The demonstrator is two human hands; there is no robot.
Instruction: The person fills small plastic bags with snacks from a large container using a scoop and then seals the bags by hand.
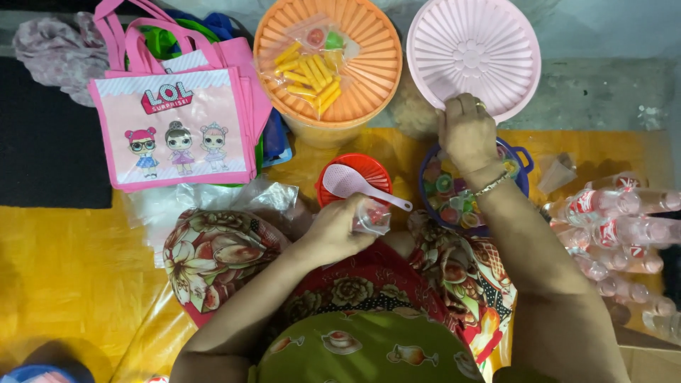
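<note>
left hand (339, 228): closed around a small clear plastic bag (372, 216) with something red inside, held over the lap just below the red bowl
right hand (466, 131): fingers pinched on the near rim of the pink lid (474, 53), wrist over the blue bowl; bracelet and ring on it
pink lid: round, ribbed, sits at the far right of the yellow mat (64, 269), on a tub i can't see
orange tub (328, 60): round ribbed lid on, far middle of the mat; on top lies a clear packet (310, 67) of yellow stick snacks plus a red and a green piece
red bowl (355, 177): small, middle of the mat, just in front of the knees; a pale pink plastic spoon (358, 186) rests across it, handle pointing right; contents can't tell
blue bowl (468, 191): handled, right of the red bowl, full of small multicoloured jelly cups
bottles (617, 220): clear plastic, red labels, lying in a heap at the right edge of the mat
clear cup (557, 172): tipped on its side between the blue bowl and the bottles
pink tote bags (177, 120): stacked at the far left, cartoon doll print, coloured bags beneath
plastic sheets (198, 202): crumpled clear, just below the totes
</note>
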